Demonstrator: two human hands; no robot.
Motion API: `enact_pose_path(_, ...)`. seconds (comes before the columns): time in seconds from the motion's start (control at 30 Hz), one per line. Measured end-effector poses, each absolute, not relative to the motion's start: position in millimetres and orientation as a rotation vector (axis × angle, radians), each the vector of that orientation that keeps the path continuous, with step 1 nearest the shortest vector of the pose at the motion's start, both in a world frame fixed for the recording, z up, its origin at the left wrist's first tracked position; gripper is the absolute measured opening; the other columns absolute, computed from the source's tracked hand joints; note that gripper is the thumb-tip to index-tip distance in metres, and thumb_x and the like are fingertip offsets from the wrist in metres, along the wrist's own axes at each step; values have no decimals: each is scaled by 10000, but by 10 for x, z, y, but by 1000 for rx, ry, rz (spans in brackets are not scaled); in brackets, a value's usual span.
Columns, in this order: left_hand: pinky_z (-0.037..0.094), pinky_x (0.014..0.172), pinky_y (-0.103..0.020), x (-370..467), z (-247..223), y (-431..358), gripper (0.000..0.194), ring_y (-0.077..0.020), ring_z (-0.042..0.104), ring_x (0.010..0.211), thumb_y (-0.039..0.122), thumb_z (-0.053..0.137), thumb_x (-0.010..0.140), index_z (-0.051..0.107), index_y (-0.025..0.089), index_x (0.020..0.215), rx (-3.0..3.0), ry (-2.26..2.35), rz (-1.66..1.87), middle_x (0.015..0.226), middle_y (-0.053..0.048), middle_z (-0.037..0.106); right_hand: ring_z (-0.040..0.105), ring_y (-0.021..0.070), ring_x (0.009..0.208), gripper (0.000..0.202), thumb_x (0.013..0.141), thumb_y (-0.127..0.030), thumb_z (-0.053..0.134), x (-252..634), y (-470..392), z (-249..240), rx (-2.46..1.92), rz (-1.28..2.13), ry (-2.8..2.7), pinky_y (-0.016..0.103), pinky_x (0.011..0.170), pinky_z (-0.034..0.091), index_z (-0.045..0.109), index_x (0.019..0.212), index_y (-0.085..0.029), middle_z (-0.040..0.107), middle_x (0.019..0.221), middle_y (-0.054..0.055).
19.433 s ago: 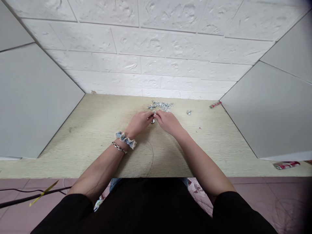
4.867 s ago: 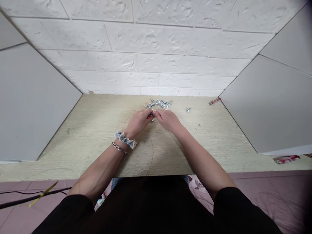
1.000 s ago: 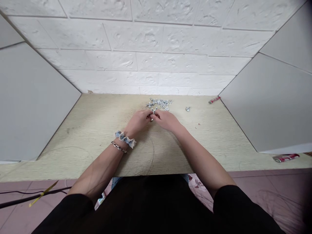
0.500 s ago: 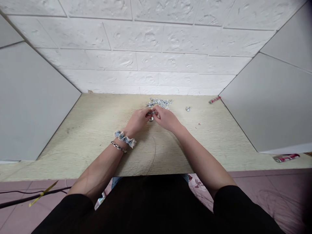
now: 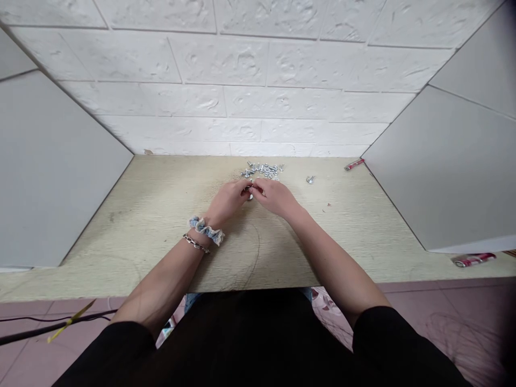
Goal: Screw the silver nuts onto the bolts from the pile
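Observation:
My left hand (image 5: 230, 200) has its fingertips closed on a small silver bolt (image 5: 249, 187), most of it hidden by the fingers. Against the left fingertips, my right hand (image 5: 278, 198) pinches the other end of the bolt; whether a nut sits there I cannot tell. Just under the fingertips a round shiny metal piece (image 5: 250, 197), like a washer or bolt head, shows in part. Beyond both hands lies a loose pile of silver bolts, nuts and washers (image 5: 264, 169).
A small group of metal fasteners (image 5: 310, 179) lies right of the pile. One red cylinder (image 5: 354, 164) rests at the back right corner, another (image 5: 474, 260) near the front right edge. A white brick-pattern wall (image 5: 245, 102) and grey side panels (image 5: 52, 161) enclose the wooden tabletop (image 5: 153, 215).
The right fingers have shifted slightly over the bolt, which is now more covered. The hands stay in the same place, and the pile looks unchanged.

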State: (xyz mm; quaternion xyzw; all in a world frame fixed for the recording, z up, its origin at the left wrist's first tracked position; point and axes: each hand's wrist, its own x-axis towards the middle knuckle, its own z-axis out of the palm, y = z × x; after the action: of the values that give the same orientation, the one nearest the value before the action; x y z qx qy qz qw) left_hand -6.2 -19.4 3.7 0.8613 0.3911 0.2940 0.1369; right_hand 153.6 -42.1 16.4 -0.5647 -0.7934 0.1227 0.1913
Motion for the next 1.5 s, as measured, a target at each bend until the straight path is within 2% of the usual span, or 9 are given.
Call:
enact_pose_path(0.2,414,653,-229,-55,68,-226,150,-120,560,646,153,499,843,648,157,852,2504,1151,821,737,-19,661,560,165,758,418,959,-406,277,1534,-427,184,-1710,299,-2207,270,592,285,600,795,-197,656,830,48)
enact_pose_path(0.3,417,657,-232,-56,71,-228,169,-124,570,656,157,502,840,658,163,905,2492,1157,832,752,-19,670,564,165,739,354,942,-419,320,1535,-427,169,-1694,313,-2156,268,579,288,582,833,-207,661,827,37)
enact_pose_path(0.47,430,666,-243,-57,61,-214,243,-139,600,696,126,503,815,669,183,984,2478,1155,839,807,-21,691,557,161,714,192,888,-328,414,1532,-436,151,-1600,362,-2169,267,595,333,542,977,-214,658,867,26)
enact_pose_path(0.63,433,658,-247,-56,82,-226,248,-146,612,704,119,502,818,667,175,995,2450,1157,844,804,-23,693,558,168,736,204,866,-266,403,1538,-450,162,-1551,395,-2198,273,617,351,525,1020,-206,653,899,38)
enact_pose_path(0.87,434,672,-244,-57,87,-227,241,-141,602,700,110,501,812,668,168,977,2478,1166,832,816,-29,694,548,161,745,212,904,-306,371,1538,-420,121,-1549,343,-2200,262,589,314,554,948,-208,647,885,34)
enact_pose_path(1.17,432,670,-244,-54,79,-223,199,-132,577,672,150,507,833,663,163,955,2502,1177,799,790,-33,682,570,169,755,356,956,-378,303,1536,-421,159,-1638,309,-2241,269,589,307,587,826,-207,661,837,45)
enact_pose_path(1.5,419,648,-239,-48,68,-223,237,-130,573,658,114,504,804,678,170,954,2493,1172,834,783,-27,682,568,168,740,220,914,-349,384,1535,-419,128,-1599,372,-2193,270,603,338,544,977,-212,664,872,31)
